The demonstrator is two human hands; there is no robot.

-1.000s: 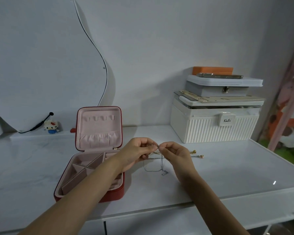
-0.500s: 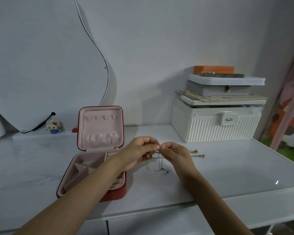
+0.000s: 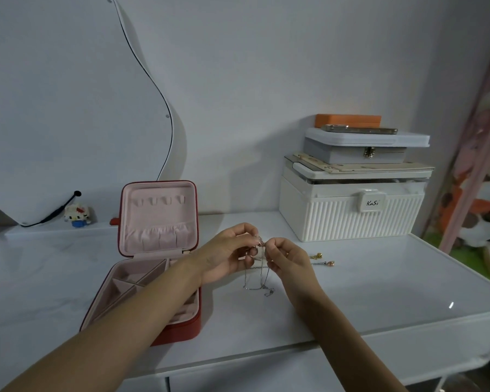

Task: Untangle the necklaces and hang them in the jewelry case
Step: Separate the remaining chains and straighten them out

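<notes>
my left hand point(image 3: 227, 254) and right hand point(image 3: 290, 257) pinch the necklaces point(image 3: 256, 274) above the bench point(image 3: 379, 278), so loops dangle free beside the open jewelry case point(image 3: 156, 250).

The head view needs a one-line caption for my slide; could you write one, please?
Left hand and right hand pinch thin tangled silver necklace chains beside open red jewelry case.

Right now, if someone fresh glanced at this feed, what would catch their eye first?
Two hands meet at centre: the left hand and right hand pinch a tangle of thin necklace chains just above the white tabletop. Left of them the red jewelry case stands open, its pink lid hooks bare. Behind right, a white ribbed storage box carries stacked boxes.
</notes>
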